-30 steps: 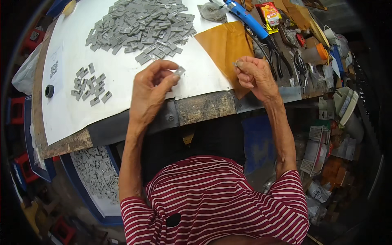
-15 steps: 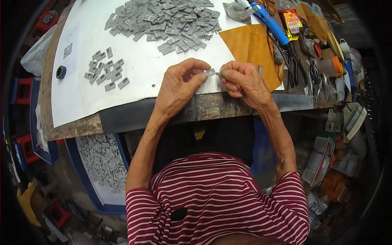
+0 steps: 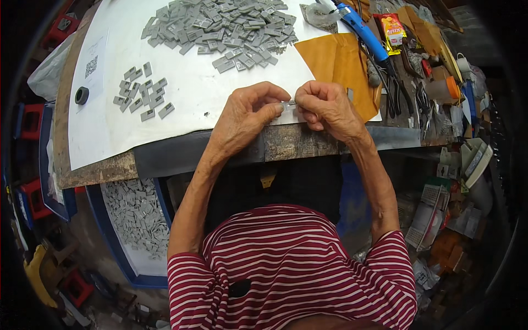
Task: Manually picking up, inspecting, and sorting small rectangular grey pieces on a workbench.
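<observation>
Over the table's near edge, my left hand [image 3: 247, 113] is closed, thumb and forefinger pinching a small grey rectangular plastic piece [image 3: 289, 104]. Meeting it from the other side is my right hand [image 3: 330, 107], its thumb and forefinger pressed together at the end of the piece. What the right fingertips grip is too small and covered to name. A large heap of similar grey plastic pieces [image 3: 220, 27] lies beyond my hands. To the left sits a smaller, loosely spread group of grey pieces [image 3: 144, 96], each with a dark slot.
A black ring [image 3: 81, 95] rests at the left on white paper [image 3: 181, 110]. On the right are a brown envelope [image 3: 335, 60], a blue-handled tool [image 3: 363, 30], pliers [image 3: 406, 99] and a snack packet [image 3: 392, 32]. Below the table stands a blue tray [image 3: 129, 267] holding many grey pieces.
My hands have come closer together. The small dark thing visible at my right fingertips is now hidden against the grey piece. Both piles stay as they were.
</observation>
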Action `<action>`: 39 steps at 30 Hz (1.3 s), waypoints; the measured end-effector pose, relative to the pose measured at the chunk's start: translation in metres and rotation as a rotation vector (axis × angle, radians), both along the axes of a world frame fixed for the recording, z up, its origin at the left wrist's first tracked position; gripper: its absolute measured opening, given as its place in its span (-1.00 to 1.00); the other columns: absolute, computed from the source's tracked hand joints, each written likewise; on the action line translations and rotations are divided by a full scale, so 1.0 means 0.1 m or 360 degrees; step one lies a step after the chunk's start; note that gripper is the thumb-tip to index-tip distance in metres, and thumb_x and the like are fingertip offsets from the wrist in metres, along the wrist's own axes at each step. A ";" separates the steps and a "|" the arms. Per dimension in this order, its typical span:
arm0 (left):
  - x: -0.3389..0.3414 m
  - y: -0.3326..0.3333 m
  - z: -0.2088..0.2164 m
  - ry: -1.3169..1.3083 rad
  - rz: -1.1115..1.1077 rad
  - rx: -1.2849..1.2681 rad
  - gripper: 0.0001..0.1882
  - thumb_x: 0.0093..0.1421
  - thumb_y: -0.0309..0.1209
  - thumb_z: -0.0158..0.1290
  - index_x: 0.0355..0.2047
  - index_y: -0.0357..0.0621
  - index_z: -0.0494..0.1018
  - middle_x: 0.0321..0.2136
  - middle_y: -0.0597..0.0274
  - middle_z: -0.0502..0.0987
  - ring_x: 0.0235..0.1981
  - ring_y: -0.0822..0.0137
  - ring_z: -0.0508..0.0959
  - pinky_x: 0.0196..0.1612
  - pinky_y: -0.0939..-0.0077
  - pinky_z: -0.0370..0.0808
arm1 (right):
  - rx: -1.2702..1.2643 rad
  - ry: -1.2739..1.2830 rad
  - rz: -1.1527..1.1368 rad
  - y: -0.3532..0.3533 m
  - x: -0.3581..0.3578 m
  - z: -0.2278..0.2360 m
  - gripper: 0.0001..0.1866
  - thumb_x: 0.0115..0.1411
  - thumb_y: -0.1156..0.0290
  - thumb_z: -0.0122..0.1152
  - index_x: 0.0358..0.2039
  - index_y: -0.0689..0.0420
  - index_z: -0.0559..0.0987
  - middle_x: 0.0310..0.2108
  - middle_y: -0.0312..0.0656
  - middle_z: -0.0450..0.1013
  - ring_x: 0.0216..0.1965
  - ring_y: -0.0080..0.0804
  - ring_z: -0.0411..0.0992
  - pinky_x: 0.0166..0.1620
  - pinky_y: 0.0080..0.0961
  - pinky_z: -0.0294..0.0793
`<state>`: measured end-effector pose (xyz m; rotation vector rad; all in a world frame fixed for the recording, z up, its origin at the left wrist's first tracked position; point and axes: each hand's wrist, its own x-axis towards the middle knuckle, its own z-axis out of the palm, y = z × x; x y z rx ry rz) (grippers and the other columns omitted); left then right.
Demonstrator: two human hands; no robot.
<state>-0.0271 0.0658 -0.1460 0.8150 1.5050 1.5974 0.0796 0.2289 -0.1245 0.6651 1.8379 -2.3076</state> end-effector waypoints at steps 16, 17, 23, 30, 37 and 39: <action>0.00 0.01 -0.03 -0.0163 -0.0012 0.0076 -0.80 0.07 -0.54 -0.02 -0.26 -0.31 0.44 -0.57 0.36 0.46 -0.54 0.60 0.37 -0.42 0.74 0.34 | 0.0094 0.0182 -0.0106 -0.10 0.01 -0.07 -0.86 0.12 0.47 0.10 -0.39 0.30 0.45 -0.64 -0.28 0.36 -0.70 -0.65 0.30 -0.65 -0.77 0.28; 0.00 0.00 -0.03 -0.0159 -0.0006 0.0070 -0.80 0.07 -0.54 -0.02 -0.26 -0.31 0.44 -0.57 0.36 0.46 -0.54 0.60 0.37 -0.42 0.74 0.34 | 0.0086 0.0186 -0.0100 -0.12 0.01 -0.07 -0.86 0.12 0.47 0.10 -0.39 0.30 0.45 -0.64 -0.28 0.36 -0.70 -0.65 0.30 -0.65 -0.77 0.28; 0.00 -0.01 -0.03 -0.0146 -0.0018 0.0055 -0.80 0.06 -0.52 0.00 -0.27 -0.31 0.44 -0.55 0.35 0.47 -0.53 0.59 0.39 -0.42 0.74 0.34 | 0.0344 0.0231 -0.0163 -0.21 0.01 -0.05 -0.91 0.11 0.54 0.05 -0.42 0.31 0.44 -0.66 -0.28 0.36 -0.72 -0.67 0.28 -0.69 -0.77 0.23; 0.08 0.03 -0.04 0.0345 0.0107 0.0009 -0.80 0.03 -0.54 0.05 -0.29 -0.30 0.44 -0.54 0.33 0.46 -0.52 0.55 0.40 -0.41 0.69 0.36 | 0.0501 0.0270 -0.0241 -0.20 0.01 -0.05 -0.93 0.09 0.57 0.03 -0.44 0.31 0.43 -0.68 -0.33 0.32 -0.73 -0.70 0.26 -0.71 -0.77 0.20; 0.16 0.03 -0.15 0.0992 0.0360 0.0071 -0.78 0.00 -0.54 0.11 -0.29 -0.30 0.43 -0.48 0.15 0.49 -0.48 0.39 0.48 -0.42 0.57 0.42 | 0.0519 0.0319 -0.0229 -0.23 -0.02 -0.08 -0.92 0.11 0.54 0.04 -0.44 0.30 0.44 -0.71 -0.35 0.30 -0.73 -0.69 0.25 -0.70 -0.76 0.19; 0.16 0.05 -0.14 0.1120 0.0385 0.0075 -0.79 0.01 -0.54 0.10 -0.30 -0.30 0.43 -0.46 0.13 0.49 -0.48 0.34 0.49 -0.43 0.54 0.42 | 0.0488 0.0253 -0.0240 -0.22 -0.01 -0.06 -0.90 0.13 0.51 0.06 -0.43 0.30 0.44 -0.71 -0.33 0.31 -0.72 -0.66 0.26 -0.67 -0.75 0.22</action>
